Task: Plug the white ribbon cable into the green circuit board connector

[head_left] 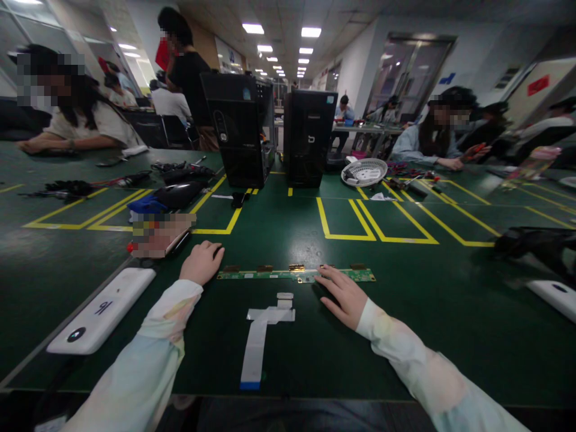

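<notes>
A long, narrow green circuit board (256,274) with brown tabs along its far edge lies flat on the green table. My right hand (342,295) rests over its right part, fingers spread and touching the board. Just off the left end lies my left hand (201,263), fingers loosely bent toward the board with nothing visible in them; the palm side is hidden. Between my forearms sits a flat white ribbon cable (254,348), with a blue strip at its near end and a folded, connector-tipped far end.
A white power bank (103,309) lies left of my left arm, another white device (555,297) at far right. Two black computer towers (236,132) stand ahead. A white basket (364,172), cables (67,189) and yellow tape outlines spread across the table. Several people sit around.
</notes>
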`<state>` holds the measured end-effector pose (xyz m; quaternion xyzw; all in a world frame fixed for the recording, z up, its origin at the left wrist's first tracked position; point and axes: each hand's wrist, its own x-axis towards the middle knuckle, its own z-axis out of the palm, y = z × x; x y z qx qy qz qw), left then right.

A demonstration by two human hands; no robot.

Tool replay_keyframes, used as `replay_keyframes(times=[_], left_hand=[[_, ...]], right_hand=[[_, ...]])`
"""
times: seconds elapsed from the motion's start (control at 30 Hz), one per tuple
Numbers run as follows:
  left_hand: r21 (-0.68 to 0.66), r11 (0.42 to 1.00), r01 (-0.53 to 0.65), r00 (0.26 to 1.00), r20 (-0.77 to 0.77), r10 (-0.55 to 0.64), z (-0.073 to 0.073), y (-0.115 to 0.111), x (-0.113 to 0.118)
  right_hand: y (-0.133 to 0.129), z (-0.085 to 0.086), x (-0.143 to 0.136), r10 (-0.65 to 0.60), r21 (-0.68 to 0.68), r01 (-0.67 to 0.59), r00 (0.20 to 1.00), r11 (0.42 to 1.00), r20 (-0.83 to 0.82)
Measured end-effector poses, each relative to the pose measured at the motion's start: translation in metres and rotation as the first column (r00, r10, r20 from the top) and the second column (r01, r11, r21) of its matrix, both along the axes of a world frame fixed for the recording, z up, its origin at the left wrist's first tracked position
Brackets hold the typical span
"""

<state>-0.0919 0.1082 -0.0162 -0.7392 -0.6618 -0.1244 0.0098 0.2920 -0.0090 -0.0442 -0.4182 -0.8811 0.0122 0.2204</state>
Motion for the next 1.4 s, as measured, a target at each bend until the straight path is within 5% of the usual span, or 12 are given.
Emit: replay_keyframes(times=[0.1, 0.23, 0.37, 0.5, 0.83, 1.07, 1.4], left_hand=[[0.070, 0.996, 0.047, 0.998, 0.049, -0.050, 0.005, -0.012, 0.006], [0.143, 0.968, 0.206, 0.970, 0.099, -0.222, 0.016, -0.054, 0.031], [0.062, 0.816, 0.575, 0.803, 0.150, -0.577, 0.020, -0.106, 0.063], [-0.022, 0.730, 0.683, 0.726, 0.132, -0.675, 0.015, -0.135, 0.082], [-0.041, 0.663, 0.748, 0.662, 0.125, -0.739, -0.001, -0.145, 0.115], [-0.018, 0.719, 0.695, 0.717, 0.088, -0.691, -0.001, -0.142, 0.146], [0.013, 0.754, 0.657, 0.746, 0.135, -0.653, -0.009, -0.142, 0.153]], right_hand=[[0.001, -0.003, 0.027, -0.076, 0.040, 0.076, 0.997, 0.996, -0.012], [-0.002, -0.009, 0.052, -0.097, 0.025, 0.097, 0.995, 0.995, 0.009], [-0.007, -0.009, 0.049, -0.081, -0.018, 0.082, 0.996, 0.997, 0.035], [-0.011, -0.005, 0.031, -0.077, -0.028, 0.079, 0.995, 0.997, 0.058], [-0.012, -0.002, -0.009, -0.118, -0.014, 0.119, 0.992, 0.993, 0.040], [-0.008, 0.001, -0.009, -0.070, -0.047, 0.071, 0.997, 0.996, 0.018], [-0.009, 0.007, -0.008, -0.055, -0.087, 0.060, 0.997, 0.994, 0.048]])
